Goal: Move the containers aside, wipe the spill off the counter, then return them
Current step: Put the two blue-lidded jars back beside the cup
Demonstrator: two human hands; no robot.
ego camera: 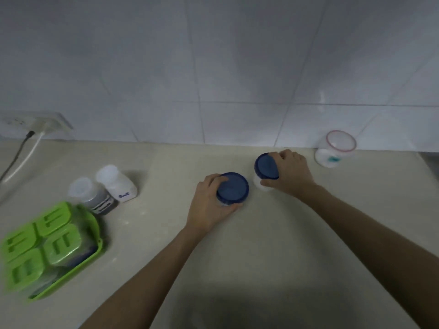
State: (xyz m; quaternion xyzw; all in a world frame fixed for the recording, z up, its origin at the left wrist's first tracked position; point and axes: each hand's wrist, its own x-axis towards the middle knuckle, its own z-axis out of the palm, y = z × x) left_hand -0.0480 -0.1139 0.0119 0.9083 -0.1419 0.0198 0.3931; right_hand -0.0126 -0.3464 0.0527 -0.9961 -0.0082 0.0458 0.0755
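Two clear jars with dark blue lids stand on the beige counter point(237, 245). My left hand point(209, 205) is wrapped around the nearer blue-lidded jar point(234, 188) at the centre. My right hand point(289, 174) grips the farther blue-lidded jar point(266, 166), which tilts to the left near the tiled wall. A salt shaker point(117, 182) and a pepper shaker point(91, 195), both with white caps, stand at the left. I cannot make out a spill on the counter.
A green rack of green-lidded boxes point(47, 245) sits at the front left. A clear jar with a pink rim point(335, 149) stands against the wall at the right. A wall socket with plugged cables point(35, 124) is at the far left.
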